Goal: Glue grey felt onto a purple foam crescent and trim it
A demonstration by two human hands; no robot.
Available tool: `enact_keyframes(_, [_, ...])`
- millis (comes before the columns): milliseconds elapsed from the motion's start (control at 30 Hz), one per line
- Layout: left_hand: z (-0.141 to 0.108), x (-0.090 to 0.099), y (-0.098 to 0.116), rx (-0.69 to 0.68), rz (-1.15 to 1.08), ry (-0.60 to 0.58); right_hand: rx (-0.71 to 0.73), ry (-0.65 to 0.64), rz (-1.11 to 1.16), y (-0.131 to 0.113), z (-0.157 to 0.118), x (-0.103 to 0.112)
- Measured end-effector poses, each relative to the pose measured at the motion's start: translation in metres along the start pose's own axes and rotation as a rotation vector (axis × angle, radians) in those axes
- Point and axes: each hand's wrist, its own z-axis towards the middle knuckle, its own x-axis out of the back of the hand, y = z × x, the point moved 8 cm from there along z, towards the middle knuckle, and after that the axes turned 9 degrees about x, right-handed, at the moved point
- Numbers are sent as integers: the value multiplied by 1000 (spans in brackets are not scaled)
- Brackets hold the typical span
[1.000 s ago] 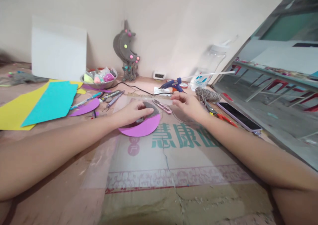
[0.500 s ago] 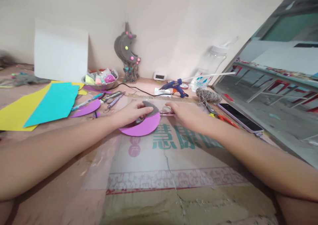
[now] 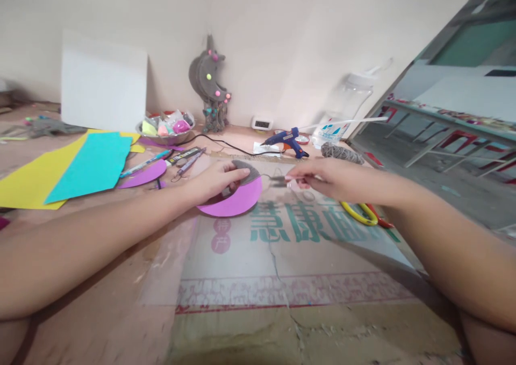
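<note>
My left hand holds a purple disc just above the plastic-covered work surface. Grey yarn wrapping covers the upper part of the disc, with my thumb pressed on its edge. To the right, my right hand is closed, its fingertips pinching a length of grey yarn that runs over from the disc. The yarn at the fingertips is blurred and partly hidden by the fingers. Below my right wrist show the yellow and red handles of scissors; my arm hides their blades.
A blue glue gun lies behind my hands, its cord trailing left. Beyond my right wrist sit a yarn ball and a bottle. Leftward are a bowl of bagged clay, pens and turquoise paper. A moon ornament stands behind.
My right hand has moved rightward from the disc, and a strand of yarn now spans between them. My right forearm has shifted up, uncovering the scissor handles and hiding the phone.
</note>
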Motion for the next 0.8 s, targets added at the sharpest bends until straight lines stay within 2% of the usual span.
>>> enact_keyframes(67, [-1, -1, 1, -11, 20, -2, -65, 130, 117, 17, 3, 6])
enact_keyframes(133, [-1, -2, 1, -33, 44, -14, -204, 371, 300, 43, 3, 7])
enact_keyframes(233, [1, -6, 1, -99, 105, -55, -287, 679, 601, 68, -2, -9])
enact_keyframes(300, [1, -8, 1, -138, 129, -82, -288, 763, 712, 72, -2, -24])
enact_keyframes(367, [2, -9, 1, -154, 127, -95, -285, 762, 722, 68, -2, -37])
enact_keyframes(467, [1, -10, 0, -150, 106, -120, -262, 749, 604, 56, -3, -44])
enact_keyframes(667, [2, -11, -1, -160, 66, -169, -48, 648, 160, 17, -2, -36])
enact_keyframes(800, [3, -10, -3, -170, 71, -179, 33, 616, 8, 3, -3, -30])
